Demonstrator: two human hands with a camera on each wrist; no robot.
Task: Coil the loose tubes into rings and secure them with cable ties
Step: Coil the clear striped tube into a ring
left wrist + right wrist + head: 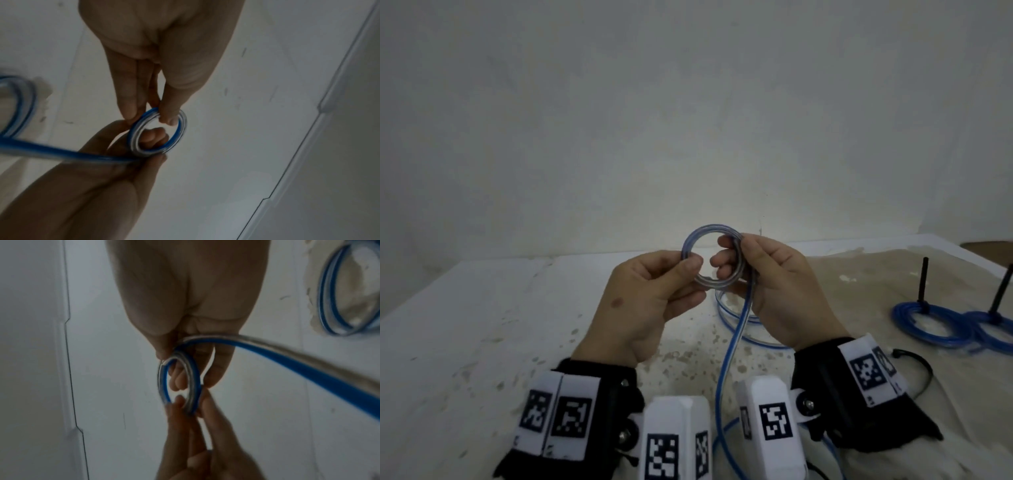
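A clear tube with a blue stripe is wound into a small ring (690, 245), held up above the table between both hands. My left hand (690, 274) pinches the ring's left side with thumb and fingers. My right hand (726, 257) grips the right side, fingers curled through the hole. The tube's loose tail (736, 329) drops from the right hand toward me, and more of it lies looped on the table (743, 337). The left wrist view shows the left hand (150, 113) pinching the ring (132, 134). In the right wrist view the right hand (185, 368) grips the ring (196, 381).
Two blue coiled rings (897, 318) (989, 339) lie at the right of the table, each with a black cable tie (924, 281) sticking up. A loose black cable tie (924, 366) lies near my right wrist. The white table (482, 325) ends at a bare wall.
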